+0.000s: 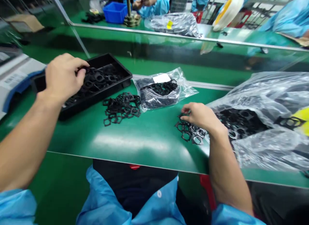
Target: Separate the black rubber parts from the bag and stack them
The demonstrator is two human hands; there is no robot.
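Note:
My left hand [65,75] is over the black tray [95,102], its thumb and fingers curled around a dark part at the heap's edge. Inside the tray lies a heap of thin black ring-shaped parts [98,78]. To the right, my right hand [199,117] is bent over a small pile of flat black frames with round holes [193,133]. Its thumb and fingertips are drawn together at the pile's far edge; what is between them, if anything, is hidden. Another pile of black frames [122,107] lies on the green table between my hands.
A clear bag of black parts [159,89] with a white label lies behind the middle pile. At right, a large open plastic bag [267,89] spills black parts. A white-and-blue device [19,76] stands at left. Beyond the transparent divider are a blue bin [115,12] and co-workers in blue sleeves.

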